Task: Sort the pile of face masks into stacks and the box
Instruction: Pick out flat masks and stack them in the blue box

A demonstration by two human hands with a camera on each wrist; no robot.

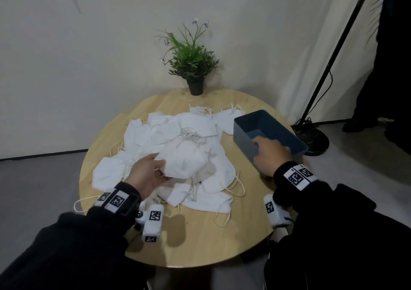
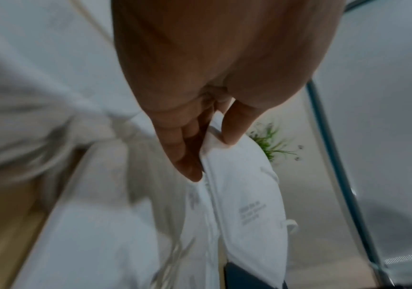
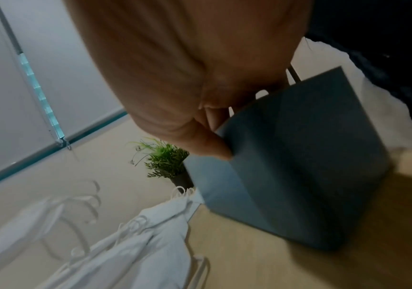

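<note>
A mask (image 2: 244, 195) is pinched by the left hand (image 1: 146, 174) above the pile (image 1: 178, 138) on the tabletop (image 1: 200, 240), printed text seen only by the left wrist view, while the box (image 1: 266, 131) rim is gripped by the right hand (image 1: 270, 156).

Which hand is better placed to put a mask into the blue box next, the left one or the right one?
Probably the left hand: it already pinches a white mask above the pile. The right hand grips the near wall of the blue box.
</note>
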